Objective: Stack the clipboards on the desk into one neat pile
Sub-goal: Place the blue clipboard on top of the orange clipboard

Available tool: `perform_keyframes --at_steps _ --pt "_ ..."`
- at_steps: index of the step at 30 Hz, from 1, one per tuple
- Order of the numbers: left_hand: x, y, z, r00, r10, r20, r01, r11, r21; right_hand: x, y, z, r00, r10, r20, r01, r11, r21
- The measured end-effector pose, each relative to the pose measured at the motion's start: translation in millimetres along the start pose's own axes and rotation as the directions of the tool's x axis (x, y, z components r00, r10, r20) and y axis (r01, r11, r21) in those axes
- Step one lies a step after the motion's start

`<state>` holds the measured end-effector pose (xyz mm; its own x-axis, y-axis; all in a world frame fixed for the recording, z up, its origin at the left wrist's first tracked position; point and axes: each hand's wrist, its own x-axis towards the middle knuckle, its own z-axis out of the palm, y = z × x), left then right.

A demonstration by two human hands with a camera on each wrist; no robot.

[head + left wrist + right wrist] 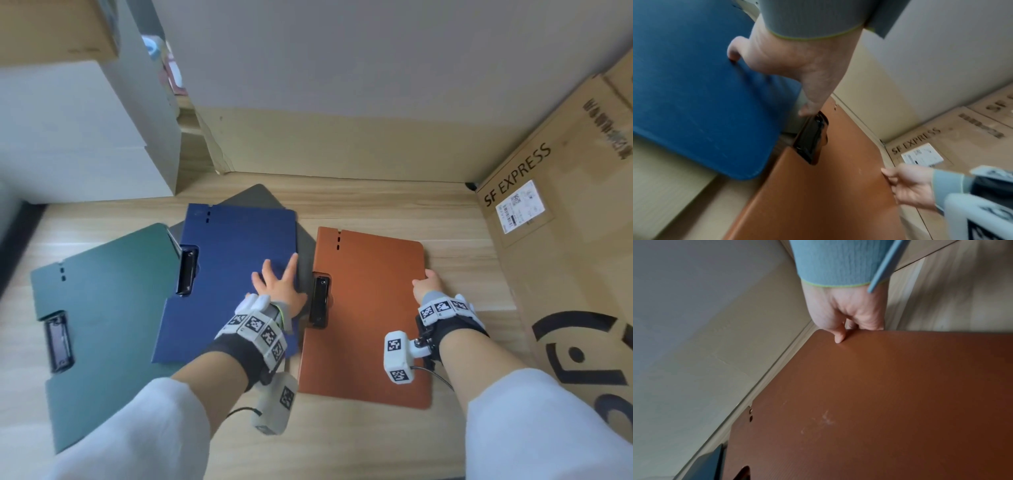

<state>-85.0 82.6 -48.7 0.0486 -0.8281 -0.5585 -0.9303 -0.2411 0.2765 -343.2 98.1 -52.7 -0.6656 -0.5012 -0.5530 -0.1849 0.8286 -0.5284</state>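
Several clipboards lie on the wooden desk (376, 205). A green clipboard (109, 308) is at the left. A blue clipboard (233, 267) overlaps it and covers most of a grey clipboard (257, 197). To the right lies an orange clipboard (370, 308) with a black clip (320, 301). My left hand (277, 281) rests with spread fingers on the blue clipboard (694, 97); in the left wrist view its thumb touches the orange board's clip (812, 138). My right hand (426, 284) pinches the orange clipboard's (879, 402) right edge, thumb on top.
A large SF Express cardboard box (565, 240) stands close along the right side. A white box (85, 137) sits at the back left. A beige panel (342, 144) closes off the back of the desk.
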Motion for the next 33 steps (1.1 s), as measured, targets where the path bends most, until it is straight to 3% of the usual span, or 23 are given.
perform_keyframes --at_steps 4,7,9,13,20,27,33 --pt "23.4 -51.4 -32.9 0.964 -0.236 -0.123 0.233 0.972 -0.036 -2.2 1.4 0.4 1.000 0.009 -0.005 -0.009 1.000 0.007" --pt "36.2 -94.5 -59.5 0.905 -0.420 -0.072 0.414 0.907 -0.077 -2.8 1.9 2.5 1.000 0.013 -0.001 -0.013 1.000 0.011" --pt "42.0 -110.9 -70.7 0.889 -0.458 -0.020 0.453 0.884 -0.115 -3.1 1.9 4.7 1.000 0.010 0.003 -0.010 1.000 0.019" --pt "49.6 -121.0 -73.4 0.903 -0.429 0.021 0.416 0.862 -0.291 -4.1 1.6 4.3 1.000 0.010 -0.001 -0.010 1.000 0.014" --pt "52.7 -132.0 -82.7 0.929 -0.369 -0.022 0.331 0.856 -0.397 -3.2 2.0 -1.2 0.999 0.032 0.008 -0.032 0.999 0.026" --pt "54.4 -129.1 -98.3 0.979 -0.196 -0.051 0.175 0.944 -0.280 -4.3 4.1 -8.2 0.999 0.037 0.017 -0.038 0.999 0.031" --pt "53.1 -119.8 -108.1 0.999 -0.046 0.029 0.052 0.962 -0.267 -3.2 5.4 -11.2 0.997 0.048 0.062 -0.048 0.999 0.004"
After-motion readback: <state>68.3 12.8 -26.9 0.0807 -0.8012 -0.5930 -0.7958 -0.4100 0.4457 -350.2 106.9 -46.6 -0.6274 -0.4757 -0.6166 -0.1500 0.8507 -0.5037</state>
